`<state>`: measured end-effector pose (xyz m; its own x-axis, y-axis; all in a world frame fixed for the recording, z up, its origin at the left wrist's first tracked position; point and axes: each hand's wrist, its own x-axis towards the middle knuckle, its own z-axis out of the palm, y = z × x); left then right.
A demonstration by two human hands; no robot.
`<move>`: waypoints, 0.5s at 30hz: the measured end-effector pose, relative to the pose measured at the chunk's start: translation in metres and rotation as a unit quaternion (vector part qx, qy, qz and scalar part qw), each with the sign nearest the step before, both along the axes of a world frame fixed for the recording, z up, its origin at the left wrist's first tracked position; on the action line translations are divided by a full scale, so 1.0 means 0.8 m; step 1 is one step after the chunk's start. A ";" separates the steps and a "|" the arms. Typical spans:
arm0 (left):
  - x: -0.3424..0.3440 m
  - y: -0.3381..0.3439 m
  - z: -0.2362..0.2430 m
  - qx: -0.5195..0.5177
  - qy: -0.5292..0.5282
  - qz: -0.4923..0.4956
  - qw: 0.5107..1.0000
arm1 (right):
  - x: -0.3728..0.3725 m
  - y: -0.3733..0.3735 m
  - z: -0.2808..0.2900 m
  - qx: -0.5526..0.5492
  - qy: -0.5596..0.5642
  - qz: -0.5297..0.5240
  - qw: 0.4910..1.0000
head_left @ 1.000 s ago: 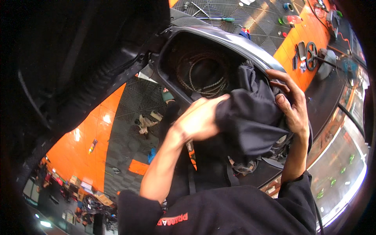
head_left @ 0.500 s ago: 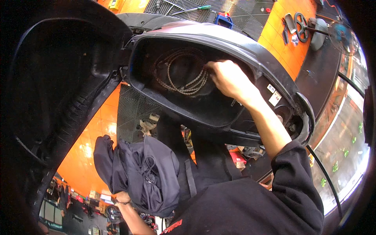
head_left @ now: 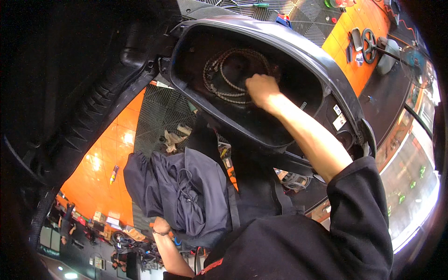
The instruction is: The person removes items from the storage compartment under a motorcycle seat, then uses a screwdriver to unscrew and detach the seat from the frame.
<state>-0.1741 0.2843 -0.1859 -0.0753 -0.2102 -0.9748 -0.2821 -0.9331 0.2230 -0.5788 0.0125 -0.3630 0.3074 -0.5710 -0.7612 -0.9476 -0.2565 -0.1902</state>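
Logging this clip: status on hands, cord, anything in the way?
Right hand at cord in bin, grip unclear. Left hand at bag, grip hidden. Seat raised; no obstruction seen.

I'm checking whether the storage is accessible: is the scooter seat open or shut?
Open: the scooter seat is raised at the picture's left, underside showing, and the storage compartment lies uncovered, the right hand inside it.

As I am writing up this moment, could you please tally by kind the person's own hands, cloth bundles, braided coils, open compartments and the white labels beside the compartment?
Hands: 2 (left hand, right hand)
Dark cloth bundle: 1
Braided coil: 1
Open compartment: 1
White labels: 2
Total: 7
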 end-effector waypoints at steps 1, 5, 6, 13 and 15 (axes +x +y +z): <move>-0.001 0.002 0.003 0.005 0.000 0.004 1.000 | -0.006 -0.004 0.001 -0.014 0.011 -0.011 1.000; -0.003 0.012 -0.006 0.008 0.012 0.009 1.000 | -0.004 -0.021 0.013 0.021 -0.001 -0.071 0.997; -0.005 0.015 -0.007 0.009 0.016 0.011 1.000 | -0.001 -0.015 0.007 -0.024 -0.037 -0.071 0.997; -0.006 0.027 -0.004 0.025 0.017 0.016 0.999 | 0.029 0.002 -0.027 -0.020 -0.194 0.003 0.981; -0.005 0.032 0.000 0.031 0.017 0.017 0.999 | 0.040 0.012 -0.037 -0.070 -0.272 0.048 0.959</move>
<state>-0.1779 0.3099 -0.1856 -0.1020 -0.1520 -0.9831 -0.2430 -0.9545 0.1728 -0.5466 0.0218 -0.3929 0.6930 -0.6051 -0.3920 -0.6890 -0.3956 -0.6073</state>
